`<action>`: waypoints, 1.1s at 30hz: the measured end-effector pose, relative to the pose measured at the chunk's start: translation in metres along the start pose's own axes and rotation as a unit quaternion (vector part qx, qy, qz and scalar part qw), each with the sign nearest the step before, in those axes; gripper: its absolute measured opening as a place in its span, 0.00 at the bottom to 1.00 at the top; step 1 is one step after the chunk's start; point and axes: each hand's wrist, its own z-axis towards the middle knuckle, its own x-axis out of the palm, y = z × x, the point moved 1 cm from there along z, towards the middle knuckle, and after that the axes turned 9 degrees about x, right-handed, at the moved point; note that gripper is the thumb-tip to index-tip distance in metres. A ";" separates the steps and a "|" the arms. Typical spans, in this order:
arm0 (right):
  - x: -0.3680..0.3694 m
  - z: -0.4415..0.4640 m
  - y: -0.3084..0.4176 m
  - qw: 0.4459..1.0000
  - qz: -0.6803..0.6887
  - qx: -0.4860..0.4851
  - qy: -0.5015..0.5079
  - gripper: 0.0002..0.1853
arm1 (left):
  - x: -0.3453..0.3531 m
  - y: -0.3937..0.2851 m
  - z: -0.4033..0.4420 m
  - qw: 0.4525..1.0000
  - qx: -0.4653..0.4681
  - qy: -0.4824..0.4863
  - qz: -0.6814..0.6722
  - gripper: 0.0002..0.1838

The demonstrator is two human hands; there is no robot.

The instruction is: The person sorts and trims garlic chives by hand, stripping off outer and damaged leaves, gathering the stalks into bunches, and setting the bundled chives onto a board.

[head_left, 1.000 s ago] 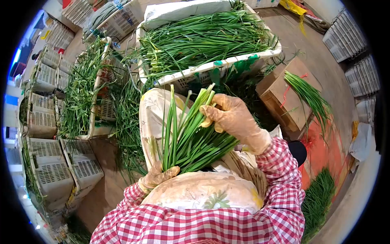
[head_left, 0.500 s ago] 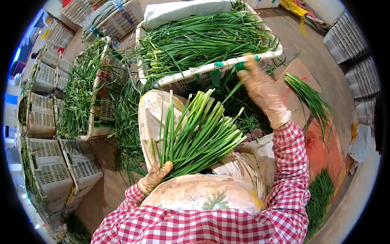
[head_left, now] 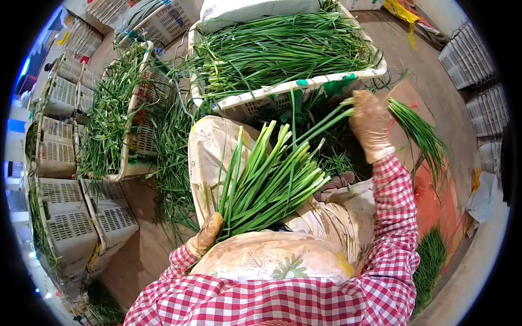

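A fanned bunch of green stalks [head_left: 272, 179] lies over my lap, pale ends pointing up and to the right. My gloved left hand [head_left: 206, 233] is closed round the bunch at its lower left. Up to the right, my gloved right hand [head_left: 371, 122] pinches the pale ends of a few long stalks [head_left: 326, 126], which slant down toward the bunch. A white crate [head_left: 293, 87] heaped with stalks stands in front of my knees. Right of my right hand, a tied bundle [head_left: 416, 127] rests on a cardboard box [head_left: 405, 103].
At the left, another crate [head_left: 130, 117] overflows with loose greens, and several white crates [head_left: 65, 223] stand beyond it. Loose stalks [head_left: 176, 157] hang between the crates. More crates [head_left: 467, 57] are stacked at the right, and a green pile [head_left: 430, 266] lies at the lower right.
My right hand has left the bunch, moving up and right, and now holds a few stalks by their ends. The bunch is spread wider. My left hand stays on it.
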 end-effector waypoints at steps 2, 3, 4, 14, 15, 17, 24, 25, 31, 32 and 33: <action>0.019 -0.012 -0.059 0.993 -0.092 0.052 0.053 0.12 | -0.003 0.001 -0.001 0.999 0.024 0.005 0.027 0.14; 0.016 -0.016 -0.074 0.981 -0.172 0.060 0.070 0.11 | -0.003 0.001 -0.002 0.998 0.043 0.007 0.055 0.14; 0.016 -0.021 -0.087 0.962 -0.182 0.132 0.155 0.10 | -0.003 0.000 -0.003 0.996 0.052 0.009 0.070 0.14; -0.010 0.001 0.040 0.703 0.520 0.128 0.467 0.33 | 0.012 -0.008 -0.004 0.998 -0.039 -0.053 0.011 0.09; -0.020 0.003 0.064 0.656 0.558 0.125 0.492 0.29 | 0.011 -0.006 -0.003 0.999 -0.013 -0.041 0.029 0.10; -0.023 -0.006 0.090 0.572 0.623 0.158 0.510 0.20 | 0.010 -0.007 -0.002 0.998 0.011 -0.030 0.046 0.10; -0.028 -0.008 0.072 0.755 0.561 0.220 0.258 0.13 | 0.014 -0.022 -0.002 0.997 -0.071 0.010 -0.032 0.17; -0.019 -0.006 0.055 0.753 0.554 0.276 0.222 0.12 | 0.015 -0.026 -0.001 0.995 -0.086 0.023 -0.050 0.18; 0.016 0.020 -0.084 0.956 -0.092 0.264 0.091 0.14 | 0.021 -0.041 0.003 0.998 -0.060 0.030 0.021 0.23; 0.025 0.026 -0.104 0.957 -0.089 0.260 0.091 0.14 | 0.025 -0.045 0.005 0.997 -0.073 0.031 -0.014 0.21; 0.027 0.039 -0.104 0.960 -0.111 0.236 0.097 0.14 | 0.027 -0.048 0.005 0.995 -0.086 0.032 -0.050 0.18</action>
